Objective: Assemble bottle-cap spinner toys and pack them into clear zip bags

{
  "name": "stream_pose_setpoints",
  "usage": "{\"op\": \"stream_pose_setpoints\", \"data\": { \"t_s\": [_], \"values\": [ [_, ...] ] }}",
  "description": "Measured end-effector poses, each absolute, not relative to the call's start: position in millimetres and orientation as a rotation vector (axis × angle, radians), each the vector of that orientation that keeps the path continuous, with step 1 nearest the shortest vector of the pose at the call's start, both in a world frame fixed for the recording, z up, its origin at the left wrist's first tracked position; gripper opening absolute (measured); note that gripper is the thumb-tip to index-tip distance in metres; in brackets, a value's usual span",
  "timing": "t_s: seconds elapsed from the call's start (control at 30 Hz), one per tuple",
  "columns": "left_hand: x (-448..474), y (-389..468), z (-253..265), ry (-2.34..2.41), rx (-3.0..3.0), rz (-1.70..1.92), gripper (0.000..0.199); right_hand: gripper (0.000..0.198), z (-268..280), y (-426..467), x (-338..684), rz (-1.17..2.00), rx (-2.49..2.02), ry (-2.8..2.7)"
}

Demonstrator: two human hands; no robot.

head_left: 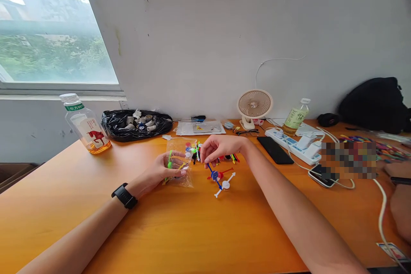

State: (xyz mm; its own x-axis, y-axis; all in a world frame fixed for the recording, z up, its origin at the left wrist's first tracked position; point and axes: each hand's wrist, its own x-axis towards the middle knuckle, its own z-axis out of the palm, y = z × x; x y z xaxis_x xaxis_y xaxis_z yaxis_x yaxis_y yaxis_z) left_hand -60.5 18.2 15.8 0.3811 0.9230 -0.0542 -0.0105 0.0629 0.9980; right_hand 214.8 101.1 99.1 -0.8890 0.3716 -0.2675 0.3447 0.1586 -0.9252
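1. Table (pixel 180 235), orange-brown, bearing every piece below
2. Right hand (pixel 218 147), arched, wrist high, fingertips down; thumb and forefinger pinch the blue arrow's upper end; a light pinch should serve, palm held off neighbouring pieces
3. Left hand (pixel 163 167), thumb and fingers parted around the clear bag; firmness cannot be told; best kept steady, film unfolded
4. Clear bag (pixel 188 180), in the left hand, green and yellow parts showing at it
5. Coloured pile (pixel 194 150), behind and between the hands
6. Blue arrow (pixel 215 176), slanting below the right fingertips, overlapping the red arrow (pixel 228 171) in view, contact uncertain; best raised without twisting, lest it snag
7. White arrow (pixel 226 185), just beside the blue
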Motion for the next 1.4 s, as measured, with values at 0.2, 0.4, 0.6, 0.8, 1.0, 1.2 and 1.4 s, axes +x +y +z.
{"op": "stream_pose_setpoints", "data": {
  "t_s": [0.2, 0.4, 0.6, 0.8, 1.0, 1.2, 1.4],
  "values": [
    [-56.7, 15.6, 12.3, 0.899, 1.317, 0.900, 0.057, 0.031, 119.2, 93.0, 208.1, 1.389, -0.523, -1.875],
    [-51.3, 14.7, 9.5, 0.840, 1.307, 0.898, 0.064, 0.019, 119.0, 86.6, 180.4, 0.912, -0.671, -1.767],
    [-50.1, 15.7, 9.3, 0.835, 1.341, 0.876, 0.066, 0.015, 118.8, 82.0, 176.7, 0.898, -0.717, -1.821],
    [-48.0, 12.0, 13.4, 0.785, 1.336, 0.910, 0.064, 0.010, 124.9, 68.0, 172.1, 0.867, -0.782, -2.059],
    [-42.8, 5.9, 20.4, 0.784, 1.389, 0.945, 0.054, 0.012, 133.7, 51.6, 168.5, 0.734, -0.710, -2.189],
    [-42.5, 6.3, 18.0, 0.787, 1.392, 0.951, 0.053, 0.007, 131.6, 54.0, 167.8, 0.854, -0.728, -2.256],
    [-41.0, 6.7, 17.3, 0.733, 1.399, 0.974, 0.056, 0.013, 133.4, 54.2, 171.5, 0.417, -0.913, -2.283]
  ]
}}
